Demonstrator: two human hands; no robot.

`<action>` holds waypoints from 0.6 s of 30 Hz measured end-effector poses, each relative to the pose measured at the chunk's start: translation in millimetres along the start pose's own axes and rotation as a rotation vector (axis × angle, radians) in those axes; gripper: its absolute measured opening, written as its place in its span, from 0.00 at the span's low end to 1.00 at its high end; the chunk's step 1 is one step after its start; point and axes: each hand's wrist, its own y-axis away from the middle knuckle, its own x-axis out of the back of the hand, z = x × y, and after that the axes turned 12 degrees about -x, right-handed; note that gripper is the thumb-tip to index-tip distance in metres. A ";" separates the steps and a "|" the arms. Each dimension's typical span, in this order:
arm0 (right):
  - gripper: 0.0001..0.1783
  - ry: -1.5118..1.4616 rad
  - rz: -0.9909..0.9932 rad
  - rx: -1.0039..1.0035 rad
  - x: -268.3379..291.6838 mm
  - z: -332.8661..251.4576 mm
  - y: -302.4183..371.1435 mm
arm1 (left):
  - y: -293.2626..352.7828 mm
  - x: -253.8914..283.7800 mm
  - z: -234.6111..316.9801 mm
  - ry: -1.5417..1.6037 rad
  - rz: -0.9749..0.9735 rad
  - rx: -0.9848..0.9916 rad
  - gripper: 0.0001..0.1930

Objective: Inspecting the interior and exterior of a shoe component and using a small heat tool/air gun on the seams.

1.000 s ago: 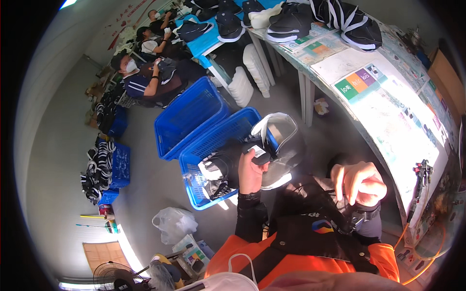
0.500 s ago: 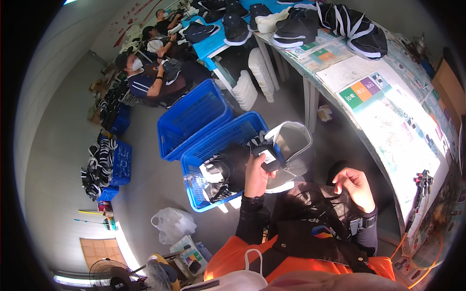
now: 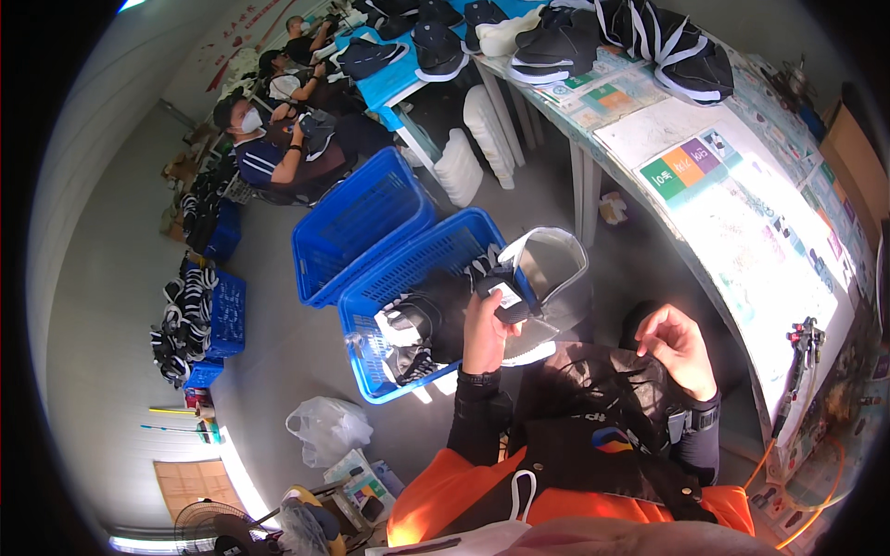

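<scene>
Turned since earlier, my right hand (image 3: 680, 350) curls right of the loaded blue basket (image 3: 428, 256), fingertip contact unclear; beside it, my left hand (image 3: 486, 334) clamps a dark shoe (image 3: 561, 301).

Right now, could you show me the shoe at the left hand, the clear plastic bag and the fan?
Shoe (image 3: 555, 313): head view, on its upper.
Clear plastic bag (image 3: 330, 432): head view, on its crumpled middle.
Fan (image 3: 207, 524): head view, on its round cage.

Words near and far
Red words (image 3: 243, 39) on the far left wall (image 3: 199, 56); white words on green, orange and purple boxes (image 3: 687, 166), on the right table (image 3: 582, 119); white letters (image 3: 591, 418) on the near apron (image 3: 565, 459). The left hand's (image 3: 484, 331) tag (image 3: 506, 296) is too tiny.
</scene>
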 end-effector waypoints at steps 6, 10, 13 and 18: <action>0.10 0.014 -0.034 0.016 -0.5 1.0 -1.5 | -0.8 0.5 0.9 0.000 -0.033 -0.021 0.11; 0.11 0.012 -0.038 0.045 0.0 -0.1 -1.6 | 1.1 -2.4 2.2 -0.016 -0.021 -0.031 0.11; 0.11 0.009 -0.023 0.039 0.6 -0.2 -0.6 | 2.1 -4.0 3.0 -0.031 0.031 -0.006 0.11; 0.09 0.018 -0.022 0.006 -1.4 -6.5 2.0 | 0.9 -1.3 2.2 0.000 0.004 -0.012 0.12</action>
